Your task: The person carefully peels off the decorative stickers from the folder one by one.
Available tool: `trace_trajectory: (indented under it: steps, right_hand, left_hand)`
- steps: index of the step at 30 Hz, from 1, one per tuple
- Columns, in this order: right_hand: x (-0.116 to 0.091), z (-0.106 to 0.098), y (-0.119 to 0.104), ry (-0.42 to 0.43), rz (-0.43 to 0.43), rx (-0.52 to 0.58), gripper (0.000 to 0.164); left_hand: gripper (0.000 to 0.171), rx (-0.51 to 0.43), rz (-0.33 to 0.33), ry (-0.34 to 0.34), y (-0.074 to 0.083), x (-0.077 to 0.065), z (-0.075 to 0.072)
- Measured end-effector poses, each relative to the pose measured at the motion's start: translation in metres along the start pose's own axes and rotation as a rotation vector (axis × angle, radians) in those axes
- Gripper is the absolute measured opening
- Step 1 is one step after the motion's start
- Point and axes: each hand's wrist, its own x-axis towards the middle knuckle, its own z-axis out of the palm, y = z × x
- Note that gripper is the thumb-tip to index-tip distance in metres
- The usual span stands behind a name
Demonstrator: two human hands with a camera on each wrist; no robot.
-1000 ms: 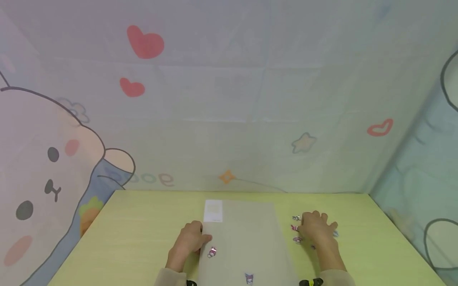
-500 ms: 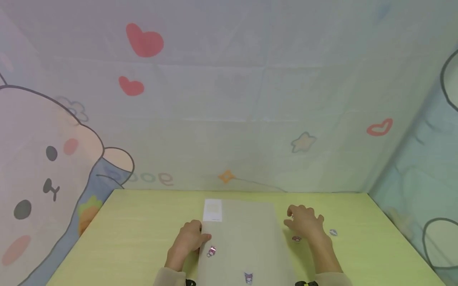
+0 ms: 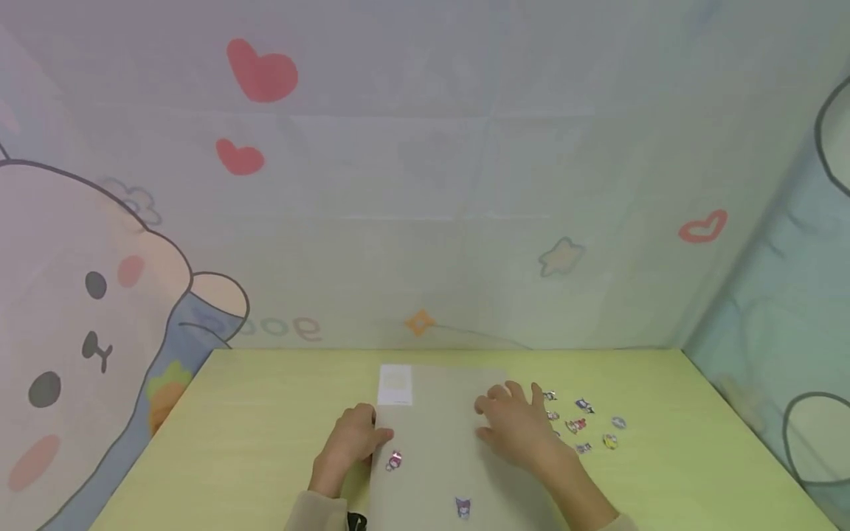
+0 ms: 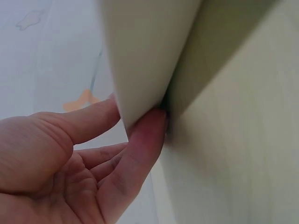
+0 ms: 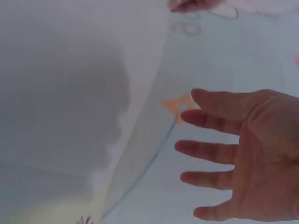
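Note:
A pale, flat board [image 3: 451,442] lies on the table in the head view, with a small white card [image 3: 395,385] at its far left corner. Two cartoon stickers are on the board: a pink one [image 3: 395,461] near the left edge and a purple one [image 3: 462,507] lower down. My left hand [image 3: 352,446] holds the board's left edge; in the left wrist view the thumb [image 4: 96,122] is on one side and a finger [image 4: 142,154] on the other. My right hand [image 3: 521,428] hovers over the board's right part, fingers spread, nothing seen in it.
Several small cartoon stickers lie on the yellow-green table [image 3: 677,479] right of the board, among them a red one [image 3: 576,425] and a yellow one [image 3: 610,441]. A printed cloth backdrop [image 3: 425,184] hangs behind the table's far edge.
My right hand has moved left from the loose stickers to above the board, its fingers now spread, uncovering several stickers. My left hand has stayed at the board's left edge.

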Motion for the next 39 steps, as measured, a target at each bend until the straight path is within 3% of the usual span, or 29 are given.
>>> trace_trajectory:
  steps: [9, 13, 24, 33, 39]
  right_hand:
    - [-0.02, 0.017, -0.022, -0.138, -0.328, -0.13, 0.023]
    - [-0.024, 0.024, -0.03, -0.23, -0.396, -0.141, 0.021]
    - [-0.026, 0.026, -0.033, -0.282, -0.402, -0.049, 0.016]
    - [-0.027, 0.035, -0.035, -0.258, -0.379, -0.029, 0.019]
    - [-0.031, 0.029, -0.032, -0.256, -0.345, 0.007, 0.018]
  left_hand:
    - [0.023, 0.006, 0.006, 0.007, 0.001, -0.001, 0.001]
    - [0.023, 0.003, 0.007, 0.005, 0.0, -0.003, 0.0]
    - [0.023, 0.02, 0.015, 0.013, 0.002, -0.002, 0.0]
    - [0.024, 0.037, 0.009, 0.018, -0.001, -0.002, -0.001]
    - [0.023, 0.03, 0.012, 0.007, 0.0, -0.001, 0.0]
